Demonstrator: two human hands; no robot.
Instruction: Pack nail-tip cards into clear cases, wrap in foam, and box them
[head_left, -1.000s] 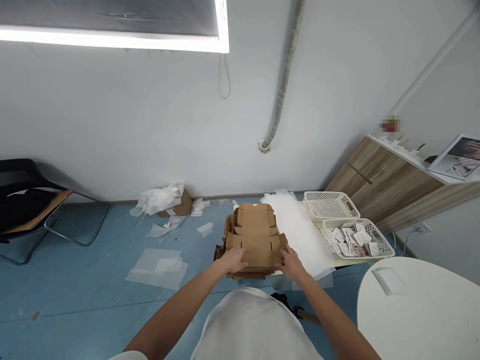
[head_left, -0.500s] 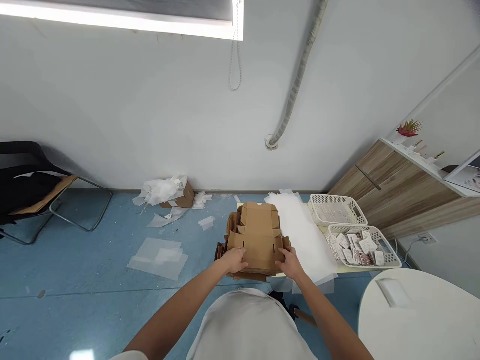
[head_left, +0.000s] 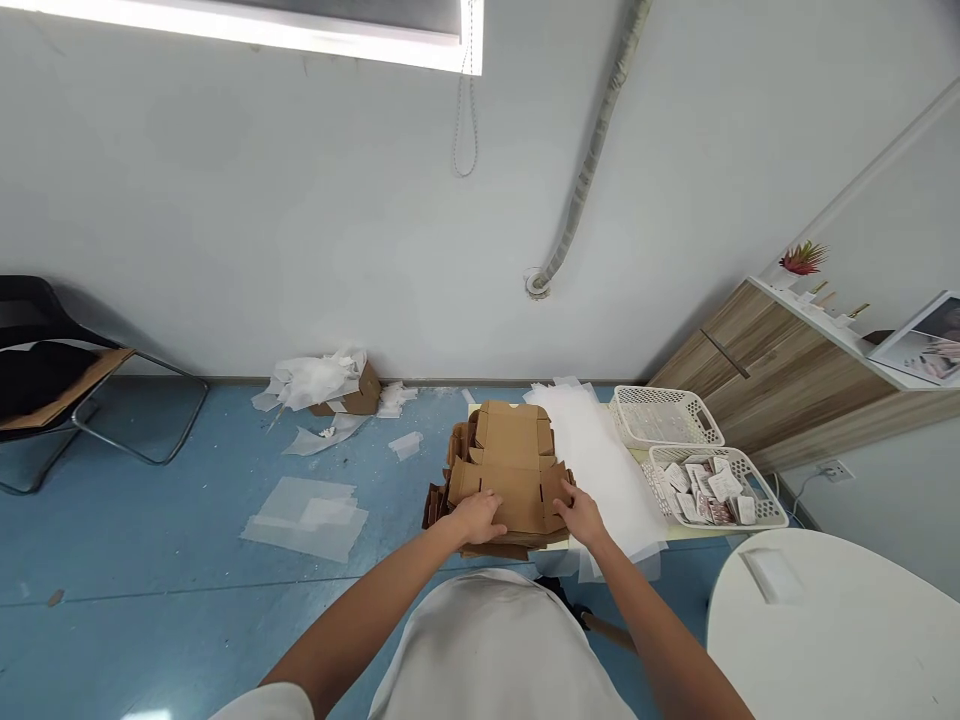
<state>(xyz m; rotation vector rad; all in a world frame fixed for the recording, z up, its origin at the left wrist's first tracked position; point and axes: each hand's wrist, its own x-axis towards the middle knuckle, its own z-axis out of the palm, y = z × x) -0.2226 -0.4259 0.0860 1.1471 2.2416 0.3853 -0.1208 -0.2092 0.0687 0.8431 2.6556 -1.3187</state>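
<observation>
An unfolded brown cardboard box (head_left: pixel 517 497), with slots and side flaps, lies on top of a stack of similar cardboard pieces (head_left: pixel 437 503). My left hand (head_left: pixel 478 517) rests on its left front part, thumb and fingers apart and pressed on the board. At the right edge, my right hand (head_left: pixel 581 517) has its thumb and fingers around the side flap, which tilts up a little. The undersides of my fingers are hidden.
White wrapping sheets (head_left: pixel 600 470) lie right of the stack. Beyond them are a white basket (head_left: pixel 631 430) and another basket (head_left: pixel 776 518) holding small packets. A round white table (head_left: pixel 840 640) stands at right front. Loose sheets (head_left: pixel 307 520) and a paper-filled carton (head_left: pixel 365 393) are on the floor.
My left hand has shifted inward from the left flap onto the board. My right hand stays at the right flap, which now tilts up more. The view has moved slightly.
</observation>
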